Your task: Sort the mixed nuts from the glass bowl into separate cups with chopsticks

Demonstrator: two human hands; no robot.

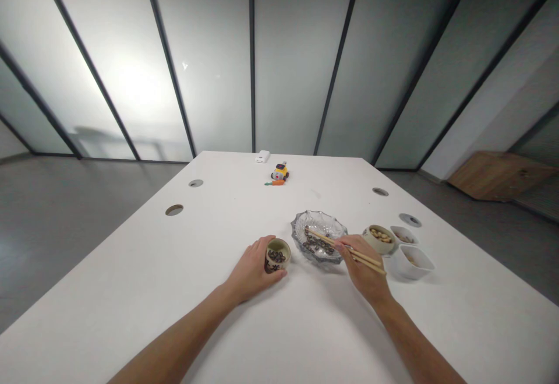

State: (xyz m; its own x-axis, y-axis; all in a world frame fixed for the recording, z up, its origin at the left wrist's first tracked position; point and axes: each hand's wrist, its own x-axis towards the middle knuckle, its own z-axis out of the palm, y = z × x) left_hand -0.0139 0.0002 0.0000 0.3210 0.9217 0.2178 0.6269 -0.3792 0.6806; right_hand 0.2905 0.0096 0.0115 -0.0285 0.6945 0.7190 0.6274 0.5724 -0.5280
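My left hand [257, 267] is wrapped round a small pale cup [278, 266] with dark writing on its side and several dark beans or seeds inside. My right hand [362, 267] grips a pair of wooden chopsticks [370, 261]. Their tips reach into a clear glass bowl [301, 221] with a scalloped rim, just right of the cup. Many dark striped pieces [318, 245], which look like beans or seeds, lie in this bowl. Whether the tips pinch one of them I cannot tell.
Right of the bowl stand a pale cup [386, 249] of light-brown nuts and two white dishes [413, 273] with small contents. Farther back on the white table [209, 232] are a toy car [280, 172], an orange-handled screwdriver [276, 183] and a white device [262, 156]. Round holes [174, 210] pierce the tabletop.
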